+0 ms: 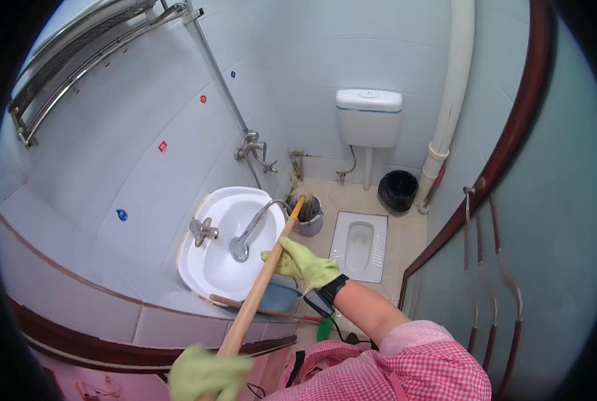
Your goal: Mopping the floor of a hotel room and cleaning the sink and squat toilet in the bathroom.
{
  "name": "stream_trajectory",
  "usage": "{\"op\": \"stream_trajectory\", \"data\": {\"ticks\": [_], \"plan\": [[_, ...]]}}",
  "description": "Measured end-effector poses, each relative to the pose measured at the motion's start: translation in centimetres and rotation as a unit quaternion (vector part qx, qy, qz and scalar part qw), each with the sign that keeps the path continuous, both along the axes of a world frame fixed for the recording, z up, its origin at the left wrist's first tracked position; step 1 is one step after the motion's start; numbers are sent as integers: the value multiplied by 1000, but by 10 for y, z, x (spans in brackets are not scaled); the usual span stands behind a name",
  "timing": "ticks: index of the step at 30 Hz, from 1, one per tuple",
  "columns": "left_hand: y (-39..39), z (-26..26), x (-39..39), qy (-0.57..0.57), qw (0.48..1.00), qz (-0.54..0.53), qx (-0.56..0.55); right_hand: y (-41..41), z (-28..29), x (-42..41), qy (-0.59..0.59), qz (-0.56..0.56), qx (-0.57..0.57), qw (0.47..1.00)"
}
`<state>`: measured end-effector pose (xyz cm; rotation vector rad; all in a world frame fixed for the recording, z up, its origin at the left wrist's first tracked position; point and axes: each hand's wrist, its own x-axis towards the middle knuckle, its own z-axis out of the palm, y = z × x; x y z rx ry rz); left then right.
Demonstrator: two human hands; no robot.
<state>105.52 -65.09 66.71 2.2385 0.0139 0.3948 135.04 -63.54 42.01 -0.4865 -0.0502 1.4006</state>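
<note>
A long wooden mop handle runs up from the bottom of the view, past the right side of a white washbasin. Both my hands wear yellow-green gloves. My left hand, blurred, grips the handle low in the picture. Farther along, my right hand is closed around it beside the basin rim. At its far end the handle has an orange-yellow socket. Greyish mop strands sit in a grey bucket on the tiled floor; what is deeper inside is hidden.
Inside the basin lies a handheld shower head near a tap. A squat toilet, cistern and black-lined bin are ahead. A frosted door borders the right. Below the basin are a blue tub and another stick.
</note>
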Motion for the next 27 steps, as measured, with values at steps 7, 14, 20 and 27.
{"op": "stream_trajectory", "data": {"ticks": [7, 14, 20, 27], "plan": [[44, -114, 186, -102, 994, -13, 27, -32, 2, 11, -466, -139, -163, 859], [85, -113, 211, 13, 975, 19, -219, -32, -6, 107, -581, -269, -226, 734], [144, -249, 206, 60, 878, 359, -311, -12, -21, 213, -433, -418, -338, 723], [180, -328, 234, 120, 873, 468, -68, 48, -86, 323, -292, -476, -333, 760]]}}
